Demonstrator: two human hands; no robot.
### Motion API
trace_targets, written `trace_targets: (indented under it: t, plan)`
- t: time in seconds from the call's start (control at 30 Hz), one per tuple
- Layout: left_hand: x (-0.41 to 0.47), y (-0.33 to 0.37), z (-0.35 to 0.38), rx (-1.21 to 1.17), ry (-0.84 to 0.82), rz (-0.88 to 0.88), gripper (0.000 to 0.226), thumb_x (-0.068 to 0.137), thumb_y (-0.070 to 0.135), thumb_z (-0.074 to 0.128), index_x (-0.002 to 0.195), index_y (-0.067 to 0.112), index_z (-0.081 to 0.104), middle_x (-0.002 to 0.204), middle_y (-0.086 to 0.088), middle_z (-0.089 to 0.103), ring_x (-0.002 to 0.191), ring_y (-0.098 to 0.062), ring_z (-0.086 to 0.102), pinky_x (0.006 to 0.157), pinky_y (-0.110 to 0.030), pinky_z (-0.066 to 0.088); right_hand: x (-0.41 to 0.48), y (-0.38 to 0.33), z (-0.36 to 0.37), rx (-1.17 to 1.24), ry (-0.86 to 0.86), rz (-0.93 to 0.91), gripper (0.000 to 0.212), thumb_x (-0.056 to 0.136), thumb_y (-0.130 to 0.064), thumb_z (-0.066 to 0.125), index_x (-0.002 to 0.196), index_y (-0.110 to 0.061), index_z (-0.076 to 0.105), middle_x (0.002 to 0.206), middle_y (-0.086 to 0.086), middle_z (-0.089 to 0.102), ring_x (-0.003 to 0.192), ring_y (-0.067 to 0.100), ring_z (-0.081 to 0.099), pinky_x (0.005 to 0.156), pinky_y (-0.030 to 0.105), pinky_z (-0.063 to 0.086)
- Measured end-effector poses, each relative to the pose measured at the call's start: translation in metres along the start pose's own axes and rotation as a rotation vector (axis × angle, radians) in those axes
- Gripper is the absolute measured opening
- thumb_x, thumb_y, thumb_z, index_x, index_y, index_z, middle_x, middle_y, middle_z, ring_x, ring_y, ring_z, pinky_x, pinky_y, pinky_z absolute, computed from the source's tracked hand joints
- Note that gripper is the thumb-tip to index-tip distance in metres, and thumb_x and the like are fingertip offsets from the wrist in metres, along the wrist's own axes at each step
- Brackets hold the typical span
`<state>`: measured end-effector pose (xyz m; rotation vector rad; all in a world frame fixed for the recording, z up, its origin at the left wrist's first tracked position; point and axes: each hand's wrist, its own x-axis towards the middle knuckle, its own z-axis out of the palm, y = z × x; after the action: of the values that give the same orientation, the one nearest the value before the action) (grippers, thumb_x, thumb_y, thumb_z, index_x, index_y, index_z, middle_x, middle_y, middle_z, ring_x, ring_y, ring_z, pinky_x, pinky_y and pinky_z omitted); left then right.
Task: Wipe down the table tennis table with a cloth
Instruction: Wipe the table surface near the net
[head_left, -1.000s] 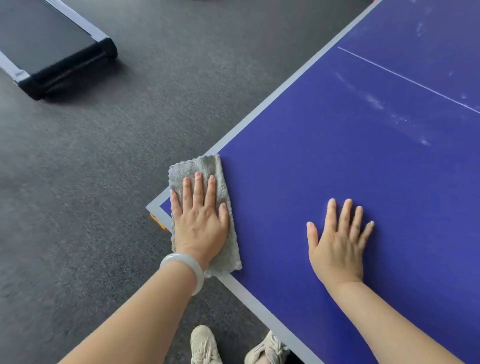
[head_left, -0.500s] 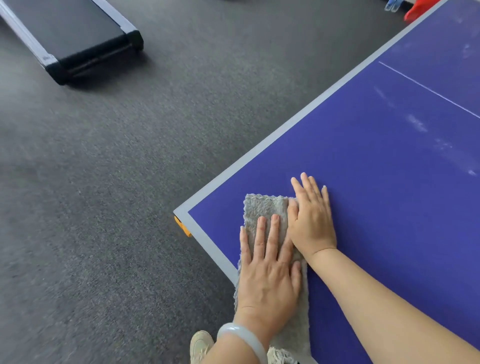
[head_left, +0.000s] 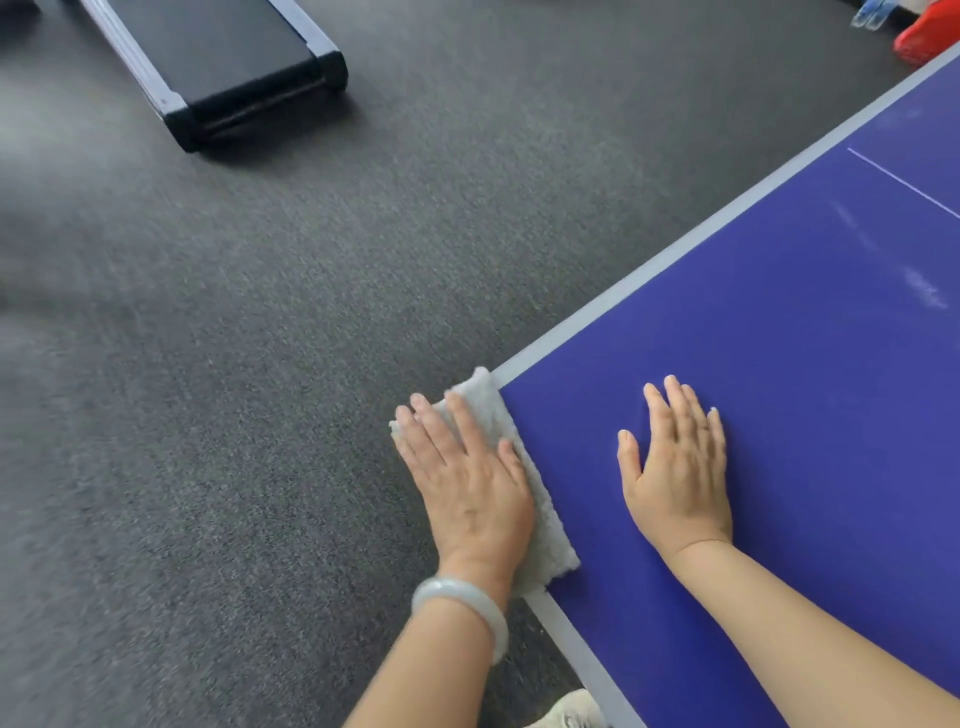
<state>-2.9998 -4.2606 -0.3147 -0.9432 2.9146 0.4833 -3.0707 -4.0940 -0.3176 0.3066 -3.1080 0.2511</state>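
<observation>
The blue table tennis table (head_left: 789, 364) with a grey border fills the right side, its near corner under the cloth. A folded grey cloth (head_left: 540, 499) lies over that corner and the near-left edge. My left hand (head_left: 467, 483), with a pale bangle on the wrist, presses flat on the cloth, fingers straight and reaching past the corner. My right hand (head_left: 680, 467) rests flat on the bare blue surface a little to the right of the cloth, fingers spread and holding nothing. Pale smears (head_left: 924, 291) show on the table farther right.
Dark grey carpet covers the floor to the left. A black treadmill (head_left: 228, 62) with grey rails lies at the top left. A red object (head_left: 930, 31) and something pale blue (head_left: 867, 15) sit at the top right beyond the table. My shoe (head_left: 571, 712) shows at the bottom.
The cloth slid right beside my right hand, then my left hand pushed it back over the corner edge. My right hand now lies apart from the cloth on bare table.
</observation>
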Motion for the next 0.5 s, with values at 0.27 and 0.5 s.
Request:
trace_targets:
  t: [0.27,0.5]
  plan:
    - [-0.002,0.007,0.005,0.085,-0.031,0.120,0.076,0.093,0.046,0.017,0.155,0.003,0.010,0.156,-0.038,0.002,0.144,-0.054,-0.006,0.117,-0.064,0.001,0.001,0.000,-0.001,0.003,0.011,-0.003,0.059,0.099,-0.037,0.036,0.149,-0.006,0.039,0.159,0.016,0.031,0.149,0.030,0.027,0.123,0.050,0.016]
    - [0.047,0.042,0.002,0.122,-0.086,0.202,0.066,0.100,0.045,0.016,0.157,0.018,-0.007,0.164,-0.017,-0.002,0.148,-0.043,-0.007,0.117,-0.060,-0.006,0.002,0.003,-0.003,0.119,-0.005,0.030,0.051,0.104,-0.031,0.041,0.151,-0.011,0.038,0.161,0.009,0.028,0.151,0.021,0.021,0.125,0.044,0.011]
